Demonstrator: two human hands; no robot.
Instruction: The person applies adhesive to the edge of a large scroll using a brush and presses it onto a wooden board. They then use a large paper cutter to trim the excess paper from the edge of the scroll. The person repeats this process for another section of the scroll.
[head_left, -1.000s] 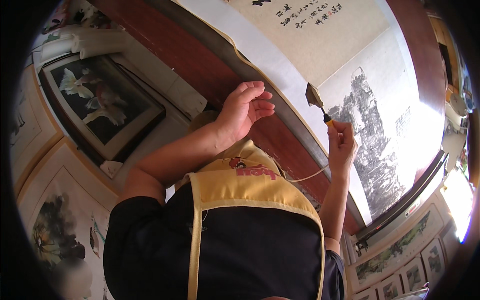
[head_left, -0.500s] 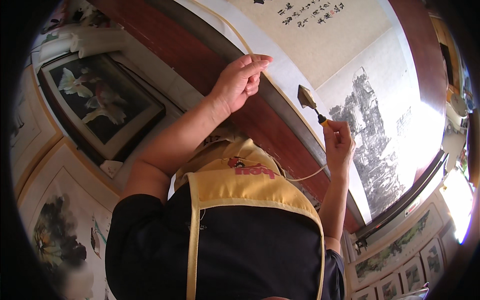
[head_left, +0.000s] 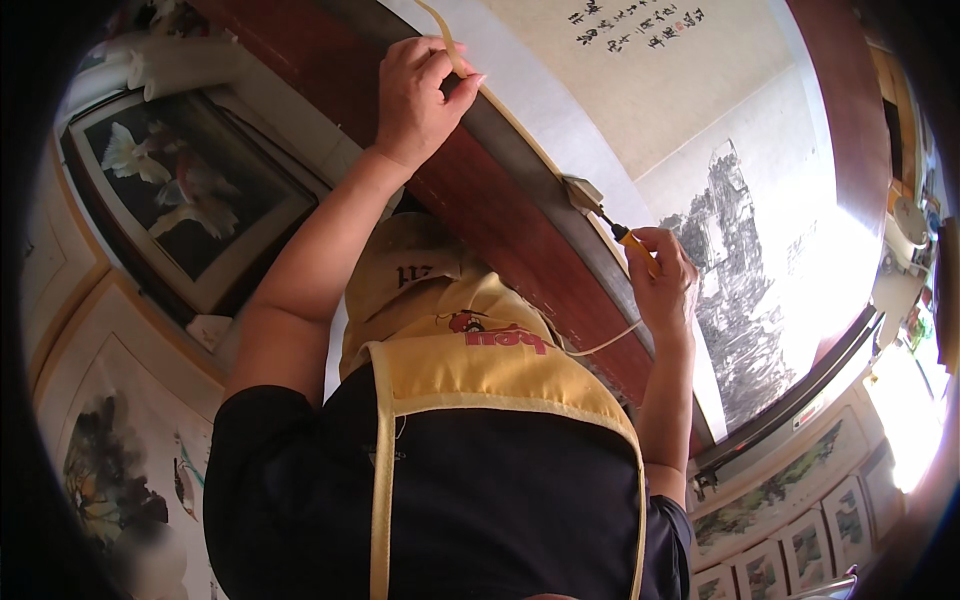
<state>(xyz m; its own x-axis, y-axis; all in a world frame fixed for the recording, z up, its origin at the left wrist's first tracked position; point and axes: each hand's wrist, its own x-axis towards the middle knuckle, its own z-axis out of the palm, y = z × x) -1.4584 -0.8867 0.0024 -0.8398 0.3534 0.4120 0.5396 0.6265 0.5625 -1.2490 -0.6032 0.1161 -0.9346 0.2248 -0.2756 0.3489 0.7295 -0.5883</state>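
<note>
Tan narrow strip (head_left: 447, 32), upper centre, is pinched by the left hand (head_left: 418, 105) – could be skewed by uneven pulling – while a yellow-handled, metal-bladed tool (head_left: 622, 233) is gripped by the right hand (head_left: 664, 282).

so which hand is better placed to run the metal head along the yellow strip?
Right hand, most likely: it grips the yellow-handled tool, whose metal head is already at the paper's edge. The left hand is occupied, pinching the strip farther along.
</note>
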